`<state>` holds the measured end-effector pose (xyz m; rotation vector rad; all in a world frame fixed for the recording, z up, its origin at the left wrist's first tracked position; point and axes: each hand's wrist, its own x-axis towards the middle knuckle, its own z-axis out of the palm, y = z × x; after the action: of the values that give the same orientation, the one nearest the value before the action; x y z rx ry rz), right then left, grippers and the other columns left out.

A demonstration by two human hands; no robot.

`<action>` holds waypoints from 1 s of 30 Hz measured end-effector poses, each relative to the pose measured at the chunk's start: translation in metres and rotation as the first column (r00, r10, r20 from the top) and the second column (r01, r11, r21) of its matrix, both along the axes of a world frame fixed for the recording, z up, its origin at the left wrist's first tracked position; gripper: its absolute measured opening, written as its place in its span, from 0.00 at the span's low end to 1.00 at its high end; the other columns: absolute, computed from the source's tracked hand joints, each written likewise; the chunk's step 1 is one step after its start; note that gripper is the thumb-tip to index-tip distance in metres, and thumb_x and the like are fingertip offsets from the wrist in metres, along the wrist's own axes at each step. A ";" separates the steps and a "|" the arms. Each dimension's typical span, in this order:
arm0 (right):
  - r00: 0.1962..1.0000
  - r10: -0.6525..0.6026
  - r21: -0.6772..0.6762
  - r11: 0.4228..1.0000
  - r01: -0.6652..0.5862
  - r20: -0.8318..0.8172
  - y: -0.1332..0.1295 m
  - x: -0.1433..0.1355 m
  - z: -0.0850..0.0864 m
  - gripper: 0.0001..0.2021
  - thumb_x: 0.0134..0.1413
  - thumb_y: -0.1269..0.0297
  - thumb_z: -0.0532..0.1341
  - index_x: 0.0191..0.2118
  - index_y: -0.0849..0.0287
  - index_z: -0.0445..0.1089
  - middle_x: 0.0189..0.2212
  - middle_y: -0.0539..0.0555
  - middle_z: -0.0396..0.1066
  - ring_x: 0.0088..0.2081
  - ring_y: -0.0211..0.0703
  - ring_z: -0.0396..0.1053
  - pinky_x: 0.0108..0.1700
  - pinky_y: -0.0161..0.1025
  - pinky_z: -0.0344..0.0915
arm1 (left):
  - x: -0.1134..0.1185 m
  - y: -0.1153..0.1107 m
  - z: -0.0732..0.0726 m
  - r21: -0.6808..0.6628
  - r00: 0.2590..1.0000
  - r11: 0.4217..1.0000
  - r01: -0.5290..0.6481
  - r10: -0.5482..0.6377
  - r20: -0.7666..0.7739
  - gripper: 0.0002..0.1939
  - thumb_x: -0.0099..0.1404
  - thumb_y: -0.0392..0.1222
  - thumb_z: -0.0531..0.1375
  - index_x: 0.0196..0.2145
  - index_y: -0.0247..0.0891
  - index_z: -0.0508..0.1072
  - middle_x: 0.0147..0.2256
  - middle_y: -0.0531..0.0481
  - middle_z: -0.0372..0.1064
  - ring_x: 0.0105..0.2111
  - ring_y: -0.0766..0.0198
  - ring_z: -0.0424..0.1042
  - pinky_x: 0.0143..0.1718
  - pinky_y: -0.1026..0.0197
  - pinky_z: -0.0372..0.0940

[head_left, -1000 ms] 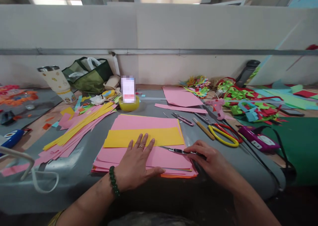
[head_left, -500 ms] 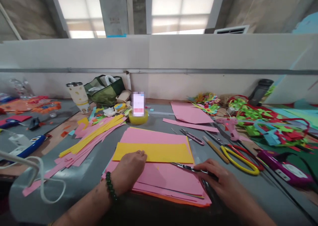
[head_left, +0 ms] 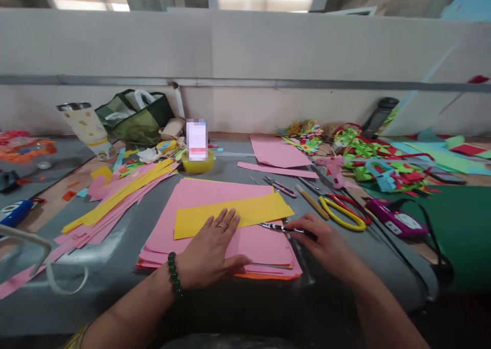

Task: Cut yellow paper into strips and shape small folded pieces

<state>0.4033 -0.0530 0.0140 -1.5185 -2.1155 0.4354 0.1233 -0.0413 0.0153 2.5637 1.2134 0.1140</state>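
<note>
My left hand [head_left: 217, 246], wearing a ring and a green bead bracelet, lies flat with fingers apart. Its fingertips rest on a yellow strip of sheet [head_left: 264, 210], and the palm is over a stack of pink sheets [head_left: 264, 249]. The strip lies at a slant across the stack, its right end higher. In my right hand [head_left: 320, 236] is a utility knife [head_left: 274, 227] with a dark handle, gripped between thumb and fingers. The blade end points left, close under the lower edge of the strip. Whether it touches the sheet is hard to see.
Right of the stack lie a pink cutter [head_left: 284, 188], a wooden-coloured stick [head_left: 312, 203], yellow-handled scissors [head_left: 341, 213] and a pink glue gun [head_left: 333, 170]. Cut strips [head_left: 126, 195] pile up at left. A phone [head_left: 197, 142] stands behind, near a tumbler [head_left: 86, 129].
My left hand has opened from a curled shape to flat. The yellow strip has turned, its right end rising. The view has tilted down and shifted right; the knife stays in my right hand.
</note>
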 end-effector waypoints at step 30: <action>0.999 0.032 -0.051 0.998 -0.033 -0.009 -0.005 -0.013 0.004 0.11 0.59 0.58 0.55 0.40 0.55 0.73 0.36 0.55 0.68 0.38 0.44 0.68 0.42 0.42 0.65 | -0.014 -0.003 0.004 0.089 0.998 0.994 -0.064 0.064 0.009 0.27 0.70 0.51 0.44 0.61 0.32 0.56 0.63 0.38 0.47 0.64 0.50 0.44 0.61 0.48 0.49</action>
<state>0.3903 -0.0578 0.0179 -1.5098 -2.1405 0.5098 0.1088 -0.0446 0.0191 2.5983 1.3168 0.1937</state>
